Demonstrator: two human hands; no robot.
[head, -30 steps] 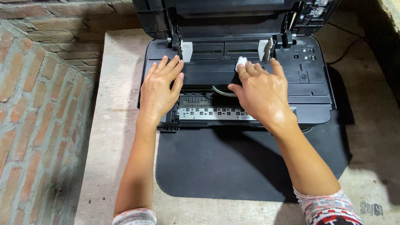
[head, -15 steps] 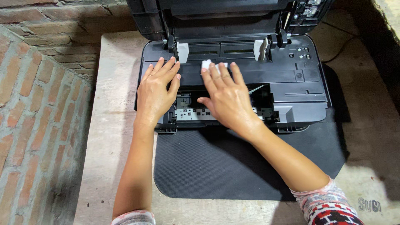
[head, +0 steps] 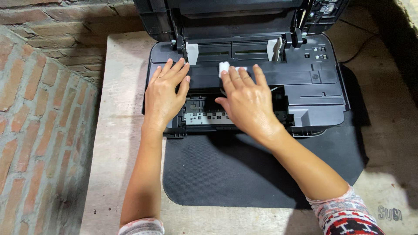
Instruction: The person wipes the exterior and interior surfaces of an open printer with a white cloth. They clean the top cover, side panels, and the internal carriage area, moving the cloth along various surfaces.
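The printer (head: 244, 74), black with its scanner lid raised at the far end, sits on a dark mat (head: 244, 174) on the pale desk (head: 126, 87), beside a brick wall (head: 39, 109) on the left. The right hand (head: 248, 102) lies flat across the front bar, its fingers (head: 237, 78) stretched out and pressing a small white wad (head: 224, 67) against the plastic; nothing is gripped. The left hand (head: 164, 95) rests open and empty on the printer's left side, steadying it. Below the right palm the mechanism is exposed, with a thin cable just visible. The likely risks: the wad could shed lint or slip into that open bay, a finger could snag the cable, and a hard push could slide the printer on the mat.
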